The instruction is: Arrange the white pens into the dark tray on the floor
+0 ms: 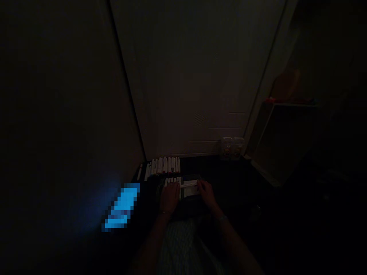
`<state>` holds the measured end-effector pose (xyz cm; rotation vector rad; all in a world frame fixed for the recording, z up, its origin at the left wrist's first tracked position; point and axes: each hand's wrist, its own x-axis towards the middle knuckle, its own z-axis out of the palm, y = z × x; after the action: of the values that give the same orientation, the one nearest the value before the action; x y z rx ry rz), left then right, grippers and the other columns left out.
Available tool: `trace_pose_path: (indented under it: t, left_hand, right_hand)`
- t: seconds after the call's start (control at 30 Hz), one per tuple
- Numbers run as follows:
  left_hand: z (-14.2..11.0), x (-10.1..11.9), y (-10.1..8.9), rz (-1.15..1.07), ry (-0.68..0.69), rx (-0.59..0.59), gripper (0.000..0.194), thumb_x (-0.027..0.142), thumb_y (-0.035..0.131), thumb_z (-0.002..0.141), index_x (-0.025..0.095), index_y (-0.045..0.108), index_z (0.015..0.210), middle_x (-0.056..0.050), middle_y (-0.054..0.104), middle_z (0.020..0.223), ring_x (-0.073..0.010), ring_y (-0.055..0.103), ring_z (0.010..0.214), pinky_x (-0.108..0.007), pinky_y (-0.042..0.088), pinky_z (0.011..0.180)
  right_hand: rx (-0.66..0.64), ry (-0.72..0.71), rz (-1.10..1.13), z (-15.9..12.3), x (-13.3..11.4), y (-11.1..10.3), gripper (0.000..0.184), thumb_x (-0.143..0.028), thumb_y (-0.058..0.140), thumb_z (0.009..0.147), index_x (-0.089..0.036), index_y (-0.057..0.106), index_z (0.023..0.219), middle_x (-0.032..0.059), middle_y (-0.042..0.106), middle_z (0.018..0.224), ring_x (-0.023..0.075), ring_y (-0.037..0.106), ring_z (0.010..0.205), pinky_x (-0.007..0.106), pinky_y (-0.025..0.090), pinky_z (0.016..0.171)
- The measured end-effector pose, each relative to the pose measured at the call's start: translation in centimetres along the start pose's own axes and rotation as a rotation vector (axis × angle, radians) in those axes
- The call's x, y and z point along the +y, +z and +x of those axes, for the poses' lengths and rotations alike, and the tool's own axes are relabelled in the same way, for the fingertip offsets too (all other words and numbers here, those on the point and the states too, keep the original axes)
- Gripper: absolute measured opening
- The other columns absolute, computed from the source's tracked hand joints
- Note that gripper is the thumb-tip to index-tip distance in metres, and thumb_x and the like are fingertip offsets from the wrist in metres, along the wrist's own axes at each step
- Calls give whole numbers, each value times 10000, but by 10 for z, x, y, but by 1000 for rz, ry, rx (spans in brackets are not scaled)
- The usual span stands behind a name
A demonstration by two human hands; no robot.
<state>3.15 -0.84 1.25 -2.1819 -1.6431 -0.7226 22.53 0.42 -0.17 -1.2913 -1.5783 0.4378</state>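
In the dim head view, my right hand (205, 192) has its fingers closed on one end of a slim white stick, probably a marker (188, 186), held crosswise above a case. The case (191, 177) has a dark rim, and more pale sticks (189, 192) lie in it. My left hand (170, 195) rests with fingers stretched over a row of upright white markers (174, 180), close to the held marker's left end. Whether it touches that end is too dark to tell.
A longer row of white markers (164, 165) stands against the wall on the dark surface. Two clear containers (231, 148) are at the back right. To the left glows a bluish, pixelated screen (122, 207). A box-like cabinet (286, 133) stands at right.
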Motion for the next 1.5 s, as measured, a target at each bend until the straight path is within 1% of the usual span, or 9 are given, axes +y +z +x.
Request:
trace_pose_path:
  t: [0.17,0.3,0.47,0.6,0.77,1.0,1.17,1.37,1.5]
  left_hand:
    - [1,1,-2,6,-5,-6,333,263,264,905,171,565,1012,-87,630,972,-195,550,935,-332,373,798]
    - [2,2,-5,2,-16,-29,324,257,267,904,185,575,976,-77,629,957,-188,552,910,-325,375,782]
    - [1,2,-5,26,-2,-38,313,239,283,897,181,569,1008,-81,624,994,-187,547,937,-320,377,797]
    - [1,2,-7,28,4,-48,314,222,286,890,177,575,1004,-82,624,997,-199,547,930,-331,383,776]
    - [3,4,-9,15,-18,-41,319,225,279,895,167,587,958,-86,627,949,-188,557,895,-325,383,763]
    - [3,3,-8,32,-8,-37,320,224,272,898,166,579,964,-86,623,930,-195,550,902,-326,376,764]
    - [3,3,-7,25,-22,-53,313,213,281,895,165,587,944,-87,625,932,-194,557,896,-328,380,764]
    - [3,4,-7,20,-16,-57,308,204,295,889,166,587,979,-94,625,968,-201,555,921,-335,383,778]
    - [2,3,-6,17,-6,-54,304,209,309,882,166,593,982,-98,630,957,-203,558,920,-330,388,774]
  right_hand:
    - [-5,-7,-29,0,-1,-1,407,-442,338,898,-199,633,758,28,632,762,148,554,750,244,380,716]
    - [-9,2,-38,1,-2,-2,427,-464,334,894,-194,650,797,41,640,804,154,554,771,250,383,725]
    - [-4,23,-14,0,-6,-3,452,-490,333,886,-192,667,827,51,646,811,158,554,782,253,392,731]
    - [-22,12,-1,0,-6,-4,452,-473,324,894,-196,675,829,52,648,796,159,556,761,255,397,707]
    - [-9,5,-41,0,-2,-3,428,-451,331,899,-195,668,836,48,645,807,161,556,779,263,387,729]
    - [-61,-51,-89,0,-2,-3,401,-403,313,920,-208,632,775,26,639,813,150,553,819,262,347,797]
    - [-56,-65,-119,0,-1,-2,386,-402,308,922,-210,628,823,34,638,863,153,550,853,264,346,814]
    - [-64,-70,-83,0,-4,-5,382,-386,302,924,-214,621,805,31,639,854,157,553,848,262,362,794]
    - [-41,-46,-58,-1,-5,-6,345,-395,328,914,-216,622,881,35,639,897,159,550,862,268,367,804]
